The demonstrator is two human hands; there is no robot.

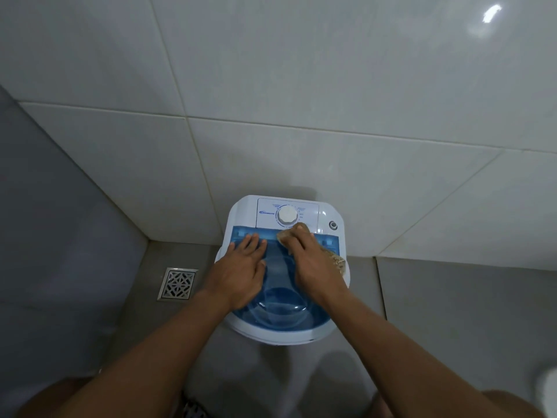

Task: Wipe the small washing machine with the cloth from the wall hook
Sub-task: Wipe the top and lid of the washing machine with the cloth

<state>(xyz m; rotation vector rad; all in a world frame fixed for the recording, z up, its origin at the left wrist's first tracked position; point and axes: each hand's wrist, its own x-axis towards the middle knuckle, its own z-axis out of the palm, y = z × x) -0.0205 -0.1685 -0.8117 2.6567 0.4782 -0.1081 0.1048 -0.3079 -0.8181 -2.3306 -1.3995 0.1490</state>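
Two bare hands are working on the lid of the small washing machine (283, 267), which is standing on the floor against the far tiled wall (301, 86).

Head view: the left hand (241, 273) is lying flat, fingers spread, gripping nothing, bracing the blue translucent lid (280, 300) on its left half. The right hand (313, 267) is pressing a tan cloth (336, 260) onto the lid's far right part; the fingers are curled loosely over it, more a press than a pinch. Cloth is showing at the fingertips and out past the right edge of the hand. The fingertips are sitting just beside the white timer dial (287, 215) on the control panel.

Risks, as judged:
- A far stroke may be nudging the dial and turning the timer; cause is the fingertips' closeness to it.
- Weight from both hands could be flexing the thin lid.
- The loose cloth end may be slipping out from under the palm, since nothing is pinching it.
- The floor drain (177, 283), left of the machine, hints at a wet floor; whether it is wet now I cannot tell.
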